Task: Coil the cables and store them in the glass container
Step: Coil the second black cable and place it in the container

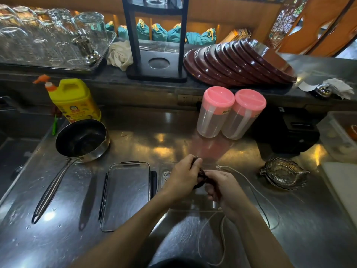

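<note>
Centrally, both hands (202, 182) gripping dark cable (201, 176), yellow bottle's (73, 99) label unreadable

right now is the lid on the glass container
No, the lid lies flat on the steel counter, left of the open glass container under the hands.

You cannot read any text here. The yellow detergent bottle (74, 100) has a label with a cartoon face and some red writing, but the letters are too blurred. To the right of this bottle, each of the two pink-lidded jars (230, 113) has a small sticker under its lid, also too small to read.
</note>
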`<state>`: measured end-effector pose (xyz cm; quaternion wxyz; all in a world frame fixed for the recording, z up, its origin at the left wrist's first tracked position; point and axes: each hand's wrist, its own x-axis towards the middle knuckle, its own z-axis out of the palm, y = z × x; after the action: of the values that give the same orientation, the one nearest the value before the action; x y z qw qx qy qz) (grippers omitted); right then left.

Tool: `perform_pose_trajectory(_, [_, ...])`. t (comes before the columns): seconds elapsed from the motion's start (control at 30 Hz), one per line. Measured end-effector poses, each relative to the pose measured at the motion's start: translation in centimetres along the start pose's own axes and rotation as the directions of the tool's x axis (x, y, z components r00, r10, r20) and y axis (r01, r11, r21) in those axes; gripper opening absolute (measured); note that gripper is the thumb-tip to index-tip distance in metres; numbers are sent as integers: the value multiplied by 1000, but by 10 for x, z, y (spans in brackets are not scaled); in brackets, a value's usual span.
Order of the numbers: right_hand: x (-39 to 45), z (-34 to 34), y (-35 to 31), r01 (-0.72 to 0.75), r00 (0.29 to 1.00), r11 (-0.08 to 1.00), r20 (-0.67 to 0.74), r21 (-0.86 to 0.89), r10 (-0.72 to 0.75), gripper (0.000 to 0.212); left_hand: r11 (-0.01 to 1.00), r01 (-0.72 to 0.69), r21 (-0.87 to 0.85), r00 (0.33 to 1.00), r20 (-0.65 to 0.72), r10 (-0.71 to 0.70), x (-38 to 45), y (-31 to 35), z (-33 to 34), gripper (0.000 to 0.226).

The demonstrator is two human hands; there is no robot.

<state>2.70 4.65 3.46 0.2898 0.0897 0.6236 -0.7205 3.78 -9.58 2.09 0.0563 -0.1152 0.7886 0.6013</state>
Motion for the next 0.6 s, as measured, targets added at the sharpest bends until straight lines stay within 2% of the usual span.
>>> perform_pose_trajectory(0.1, [-2,5,4,-19,999,1000,43,11,19,25,992,-49,112,995,-79,59,-1,-5,2,25])
perform_pose_trajectory(0.2, [0,11,9,-17,1000,1000,15,11,17,19,960,-97,263,978,-155,142,-2,-8,2,24])
perform_pose_trajectory(0.27, [1,11,9,-36,999,998,-12,49,36,19,946,-125,298,970,-166,180,-2,-10,2,24])
perform_pose_trajectory(0.37, [3,10,8,-72,997,993,35,94,69,20,933,-125,337,969,-161,188,-2,-16,-1,29])
perform_pose_trajectory(0.43, [4,8,9,-118,990,988,94,96,109,22,959,-80,273,985,-124,117,0,-19,-4,35])
perform_pose_trajectory(0.53, [4,2,14,-186,973,970,169,159,159,19,994,103,-41,995,17,-102,1,-19,-7,36])
perform_pose_trajectory(0.57, [5,2,16,-184,973,965,173,185,152,18,986,140,-93,990,50,-135,1,-20,-7,36])
perform_pose_trajectory(0.6, [5,4,18,-161,979,967,154,195,132,18,988,134,-72,990,47,-131,3,-24,-7,36])
